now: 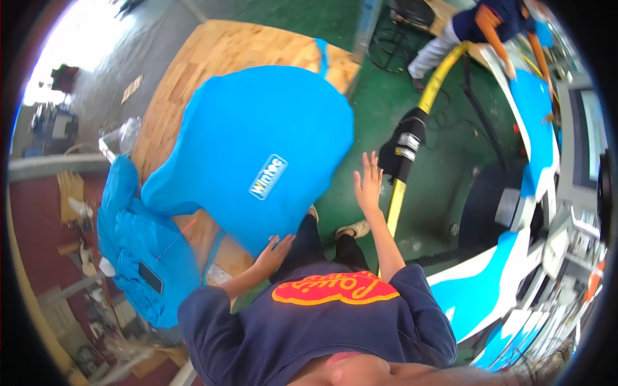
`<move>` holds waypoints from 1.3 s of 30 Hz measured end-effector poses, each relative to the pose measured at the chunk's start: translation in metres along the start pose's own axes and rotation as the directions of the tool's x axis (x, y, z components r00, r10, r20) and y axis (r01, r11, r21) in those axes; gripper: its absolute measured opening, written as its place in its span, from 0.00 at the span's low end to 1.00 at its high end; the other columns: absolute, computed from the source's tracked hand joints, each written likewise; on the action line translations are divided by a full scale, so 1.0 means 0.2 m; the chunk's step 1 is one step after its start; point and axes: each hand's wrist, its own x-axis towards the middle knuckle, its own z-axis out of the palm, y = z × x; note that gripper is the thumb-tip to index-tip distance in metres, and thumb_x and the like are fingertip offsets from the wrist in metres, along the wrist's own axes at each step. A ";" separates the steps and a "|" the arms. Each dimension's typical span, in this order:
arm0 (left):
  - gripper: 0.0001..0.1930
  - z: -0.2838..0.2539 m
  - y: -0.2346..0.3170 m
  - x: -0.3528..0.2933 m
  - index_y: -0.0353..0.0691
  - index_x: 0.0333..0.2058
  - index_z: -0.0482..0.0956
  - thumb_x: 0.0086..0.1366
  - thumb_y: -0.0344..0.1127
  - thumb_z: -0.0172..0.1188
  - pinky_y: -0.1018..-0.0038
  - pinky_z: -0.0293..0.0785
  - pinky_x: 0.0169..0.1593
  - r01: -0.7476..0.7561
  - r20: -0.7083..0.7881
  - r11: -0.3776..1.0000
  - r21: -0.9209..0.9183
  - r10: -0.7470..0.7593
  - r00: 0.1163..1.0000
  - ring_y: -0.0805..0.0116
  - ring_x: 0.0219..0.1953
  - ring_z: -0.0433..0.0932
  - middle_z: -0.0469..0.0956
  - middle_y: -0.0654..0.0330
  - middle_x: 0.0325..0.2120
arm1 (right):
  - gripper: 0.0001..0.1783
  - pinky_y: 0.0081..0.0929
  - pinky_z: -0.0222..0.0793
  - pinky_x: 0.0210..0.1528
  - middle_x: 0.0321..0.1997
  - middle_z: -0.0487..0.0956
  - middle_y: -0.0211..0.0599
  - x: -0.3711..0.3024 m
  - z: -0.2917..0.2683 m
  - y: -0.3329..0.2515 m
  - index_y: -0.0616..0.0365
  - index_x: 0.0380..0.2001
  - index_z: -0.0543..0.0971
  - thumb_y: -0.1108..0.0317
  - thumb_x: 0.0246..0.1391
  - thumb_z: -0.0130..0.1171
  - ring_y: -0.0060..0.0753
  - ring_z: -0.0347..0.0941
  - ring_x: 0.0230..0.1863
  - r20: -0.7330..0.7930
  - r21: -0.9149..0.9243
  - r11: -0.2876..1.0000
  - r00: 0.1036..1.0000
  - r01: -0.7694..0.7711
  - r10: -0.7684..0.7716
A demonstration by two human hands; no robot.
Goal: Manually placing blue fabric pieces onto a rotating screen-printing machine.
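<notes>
A large bright blue fabric cover [277,128] with a white-lettered label lies spread over a wooden table [219,42] in front of me. At its near edge is my left hand [274,255], its fingers stretched out by the blue cloth and not wrapped round anything. My right hand [369,188] is raised to the right of the cover, apart from it, with fingers straight and nothing in it. To the left, a heap of crumpled blue fabric [148,251] has a dark phone [150,277] lying on it.
A yellow pole [438,80] with a black sleeve [404,145] runs close by my right arm. At the far right, a co-worker [492,26] leans over a white-edged bench [508,83] with blue cloth [534,109] on it. Cables [389,51] lie on the green floor.
</notes>
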 end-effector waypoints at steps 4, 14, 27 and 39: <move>0.23 0.27 0.25 0.03 0.44 0.57 0.69 0.64 0.40 0.45 0.59 0.41 0.68 -0.486 0.583 0.822 0.298 0.246 0.774 0.60 0.67 0.51 0.58 0.55 0.63 | 0.32 0.50 0.47 0.66 0.70 0.54 0.43 -0.34 -0.38 0.26 0.50 0.65 0.57 0.64 0.58 0.52 0.51 0.52 0.68 0.088 -0.012 1.000 0.996 -0.012 0.013; 0.19 -0.53 0.24 1.56 0.41 0.50 0.75 0.63 0.43 0.50 0.63 0.72 0.49 -0.191 0.331 0.852 -0.487 0.382 0.863 0.52 0.51 0.73 0.74 0.50 0.48 | 0.30 0.46 0.50 0.65 0.62 0.66 0.42 -1.42 -1.29 0.77 0.55 0.60 0.63 0.68 0.53 0.55 0.45 0.59 0.65 -0.528 -0.017 0.862 0.736 -0.507 0.423; 0.49 -1.84 1.86 3.31 0.37 0.60 0.62 0.56 0.77 0.37 0.59 0.56 0.62 0.452 0.049 -0.388 -0.803 0.713 0.699 0.53 0.58 0.63 0.66 0.51 0.57 | 0.35 0.57 0.31 0.68 0.71 0.52 0.40 -2.15 -1.28 1.00 0.48 0.64 0.60 0.54 0.54 0.53 0.43 0.46 0.71 -0.690 0.114 0.319 0.155 -0.941 0.706; 0.34 -2.16 1.98 3.34 0.33 0.54 0.68 0.68 0.62 0.38 0.73 0.69 0.49 -0.255 -0.229 0.003 -0.967 0.425 0.875 0.71 0.46 0.72 0.74 0.58 0.45 | 0.25 0.52 0.33 0.67 0.67 0.61 0.39 -2.17 -1.27 1.07 0.50 0.54 0.72 0.56 0.52 0.55 0.42 0.52 0.68 -0.703 0.236 0.413 0.139 -0.880 0.697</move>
